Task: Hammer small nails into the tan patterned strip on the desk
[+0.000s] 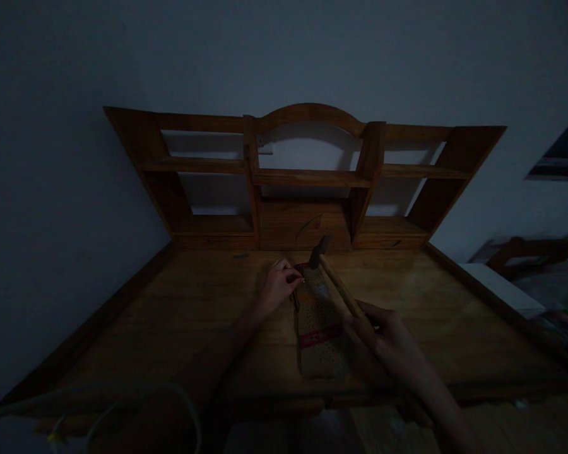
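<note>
The scene is dim. My right hand [381, 331] is closed round the wooden handle of a hammer [334, 274], whose dark metal head points up and to the left over the desk. My left hand [281, 284] pinches something small that I cannot make out, right beside the hammer head. Under both hands lies a long brown patterned strip [319, 328] with red bands, flat on the wooden desk [194, 315].
A wooden hutch with open shelves [307, 180] stands along the desk's back edge against a pale wall. Raised wooden rails edge the desk's left and right sides. A white cable [137, 403] loops at the lower left. Furniture shows dimly at the far right.
</note>
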Action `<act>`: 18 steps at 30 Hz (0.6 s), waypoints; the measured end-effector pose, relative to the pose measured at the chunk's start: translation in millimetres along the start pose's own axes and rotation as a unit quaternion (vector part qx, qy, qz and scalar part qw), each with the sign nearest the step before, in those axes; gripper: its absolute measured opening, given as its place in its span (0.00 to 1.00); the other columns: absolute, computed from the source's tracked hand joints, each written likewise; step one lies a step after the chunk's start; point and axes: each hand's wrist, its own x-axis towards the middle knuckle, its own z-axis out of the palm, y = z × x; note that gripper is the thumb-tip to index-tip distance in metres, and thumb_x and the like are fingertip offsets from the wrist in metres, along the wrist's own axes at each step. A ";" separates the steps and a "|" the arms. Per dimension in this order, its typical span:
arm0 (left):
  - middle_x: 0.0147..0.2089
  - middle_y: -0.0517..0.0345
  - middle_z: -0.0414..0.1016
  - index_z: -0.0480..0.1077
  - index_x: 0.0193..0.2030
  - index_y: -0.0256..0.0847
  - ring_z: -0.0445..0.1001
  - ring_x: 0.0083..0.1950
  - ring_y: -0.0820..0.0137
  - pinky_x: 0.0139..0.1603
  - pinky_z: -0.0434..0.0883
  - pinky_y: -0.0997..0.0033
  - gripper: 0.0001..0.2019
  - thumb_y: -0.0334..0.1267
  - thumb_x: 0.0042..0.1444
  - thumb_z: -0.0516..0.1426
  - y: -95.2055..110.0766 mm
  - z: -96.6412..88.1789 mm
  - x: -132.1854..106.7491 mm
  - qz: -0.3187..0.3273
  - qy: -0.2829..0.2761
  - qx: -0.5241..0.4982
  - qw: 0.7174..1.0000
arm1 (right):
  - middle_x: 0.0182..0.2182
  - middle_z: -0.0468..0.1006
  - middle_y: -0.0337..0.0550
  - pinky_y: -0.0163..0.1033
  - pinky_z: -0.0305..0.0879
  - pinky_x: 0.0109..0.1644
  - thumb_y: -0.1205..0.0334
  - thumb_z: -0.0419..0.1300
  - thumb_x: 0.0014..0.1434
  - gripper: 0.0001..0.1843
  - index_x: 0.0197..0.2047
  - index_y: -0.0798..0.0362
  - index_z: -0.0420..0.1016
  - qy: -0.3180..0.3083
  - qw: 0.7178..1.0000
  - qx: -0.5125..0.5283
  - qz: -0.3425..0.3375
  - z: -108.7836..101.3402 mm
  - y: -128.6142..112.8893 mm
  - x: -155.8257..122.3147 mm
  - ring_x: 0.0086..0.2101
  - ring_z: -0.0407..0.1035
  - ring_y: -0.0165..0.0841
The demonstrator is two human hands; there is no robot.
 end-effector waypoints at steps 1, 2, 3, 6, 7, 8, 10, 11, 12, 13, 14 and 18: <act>0.32 0.58 0.67 0.77 0.33 0.44 0.67 0.38 0.68 0.39 0.65 0.68 0.03 0.39 0.52 0.63 0.6 0.5 0.2 0.000 -0.003 -0.001 1.000 | 0.40 0.81 0.44 0.37 0.70 0.36 0.53 0.56 0.60 0.22 0.55 0.54 0.74 0.002 1.000 -0.003 -0.003 -0.8 0.2 0.4 0.38 0.75 0.41; 0.32 0.58 0.67 0.77 0.32 0.44 0.67 0.38 0.68 0.39 0.65 0.68 0.03 0.39 0.52 0.63 1.3 1.0 0.5 0.000 -0.005 -0.002 1.000 | 0.40 0.81 0.44 0.37 0.70 0.36 0.53 0.56 0.61 0.22 0.54 0.53 0.74 0.006 1.000 -0.005 -0.007 -1.6 0.2 0.7 0.38 0.75 0.41; 0.32 0.58 0.67 0.77 0.32 0.44 0.67 0.38 0.68 0.39 0.65 0.69 0.03 0.38 0.53 0.63 1.9 1.5 0.8 -0.001 -0.005 -0.004 1.000 | 0.39 0.81 0.44 0.37 0.69 0.36 0.53 0.56 0.61 0.21 0.54 0.54 0.75 0.008 1.000 -0.008 -0.010 -2.3 0.1 1.0 0.38 0.75 0.40; 0.32 0.58 0.66 0.76 0.32 0.43 0.67 0.39 0.69 0.39 0.65 0.69 0.02 0.36 0.53 0.62 2.3 3.3 1.3 0.001 -0.003 -0.015 1.000 | 0.37 0.81 0.44 0.37 0.68 0.34 0.53 0.55 0.61 0.20 0.52 0.54 0.76 0.011 1.000 -0.018 -0.011 -4.2 -1.2 0.5 0.36 0.74 0.40; 0.32 0.58 0.66 0.76 0.32 0.44 0.67 0.39 0.69 0.39 0.66 0.69 0.01 0.36 0.53 0.62 1.9 3.9 1.2 0.004 -0.001 -0.021 1.000 | 0.37 0.81 0.44 0.37 0.68 0.34 0.53 0.54 0.61 0.20 0.52 0.54 0.76 0.013 1.000 -0.020 -0.009 -4.8 -1.6 -0.1 0.36 0.74 0.40; 0.33 0.59 0.66 0.76 0.33 0.44 0.67 0.39 0.69 0.39 0.66 0.69 0.02 0.35 0.53 0.61 1.3 4.4 1.0 0.006 0.000 -0.026 1.000 | 0.37 0.81 0.44 0.36 0.68 0.34 0.53 0.54 0.61 0.20 0.51 0.54 0.77 0.014 1.000 -0.022 -0.008 -5.5 -1.8 -0.7 0.37 0.74 0.40; 0.33 0.59 0.66 0.76 0.34 0.44 0.68 0.39 0.69 0.40 0.66 0.69 0.02 0.35 0.54 0.61 -0.2 5.3 0.4 0.009 0.000 -0.033 0.999 | 0.35 0.81 0.44 0.36 0.67 0.34 0.54 0.55 0.61 0.20 0.51 0.54 0.77 0.020 0.999 -0.025 -0.007 -7.1 -1.5 -2.0 0.37 0.74 0.40; 0.34 0.59 0.66 0.76 0.34 0.44 0.68 0.39 0.69 0.40 0.66 0.69 0.02 0.35 0.54 0.61 -1.0 5.6 0.1 0.010 -0.001 -0.033 0.999 | 0.34 0.81 0.44 0.36 0.67 0.33 0.54 0.55 0.61 0.20 0.50 0.54 0.77 0.022 0.999 -0.027 -0.005 -8.1 -1.0 -2.5 0.36 0.74 0.40; 0.34 0.59 0.67 0.76 0.34 0.44 0.68 0.40 0.69 0.40 0.66 0.69 0.02 0.35 0.53 0.61 -1.7 5.9 -0.1 0.009 -0.003 -0.032 0.999 | 0.34 0.81 0.44 0.35 0.67 0.33 0.54 0.55 0.61 0.20 0.50 0.55 0.77 0.024 0.999 -0.028 -0.004 -9.2 -0.4 -2.9 0.36 0.74 0.40; 0.33 0.59 0.66 0.76 0.34 0.44 0.68 0.40 0.69 0.40 0.65 0.69 0.02 0.36 0.53 0.61 -2.4 6.1 -0.3 0.008 -0.005 -0.029 1.000 | 0.33 0.81 0.44 0.35 0.67 0.32 0.54 0.55 0.61 0.20 0.50 0.55 0.77 0.026 0.999 -0.029 -0.003 -10.3 0.3 -3.1 0.35 0.74 0.40; 0.33 0.59 0.66 0.76 0.34 0.44 0.68 0.40 0.69 0.40 0.65 0.69 0.02 0.37 0.53 0.62 -3.0 6.5 -0.4 0.009 -0.007 -0.026 1.000 | 0.33 0.81 0.44 0.35 0.67 0.32 0.53 0.56 0.60 0.20 0.50 0.55 0.77 0.027 0.999 -0.030 -0.002 -11.5 0.9 -3.2 0.35 0.74 0.40; 0.32 0.59 0.66 0.76 0.33 0.44 0.67 0.39 0.68 0.40 0.65 0.69 0.03 0.38 0.53 0.62 -4.6 8.8 0.0 0.009 -0.008 -0.022 1.000 | 0.34 0.81 0.44 0.35 0.67 0.34 0.52 0.57 0.60 0.20 0.49 0.55 0.77 0.036 0.999 -0.041 -0.003 -15.3 2.9 -2.8 0.36 0.74 0.39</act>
